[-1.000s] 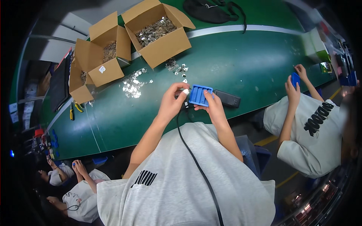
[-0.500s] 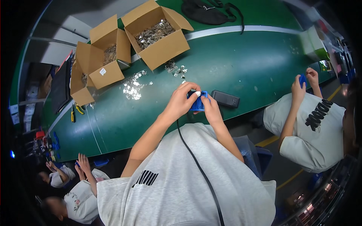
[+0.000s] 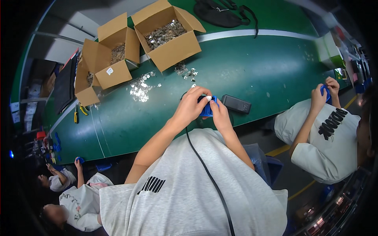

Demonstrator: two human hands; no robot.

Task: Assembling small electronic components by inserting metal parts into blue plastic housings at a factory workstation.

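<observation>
Both my hands are closed around a blue plastic housing [image 3: 207, 111], held above the table's near edge. My left hand [image 3: 191, 104] grips its left side, with a white covering on one fingertip. My right hand [image 3: 221, 114] holds its right side, the thumb pressed on the upper face. Fingers hide much of the housing, so its inside cannot be made out. A dark grey power bank [image 3: 236, 104] lies on the table just right of my right hand. Small silvery metal pieces [image 3: 140, 89] are scattered on the table, left of and beyond my hands.
Open cardboard boxes [image 3: 175, 59] filled with small metal parts stand at the far left. Yellow-handled pliers [image 3: 76, 116] lie near them, and a black waist bag [image 3: 220, 15] lies at the back. A black cable [image 3: 204, 171] runs down my shirt. Co-workers sit on both sides, holding blue pieces.
My hands keep nearly the same grip on the blue housing. The view has shifted slightly. At right, a co-worker's hands have come together on a blue piece; at lower left, another's hands have moved apart.
</observation>
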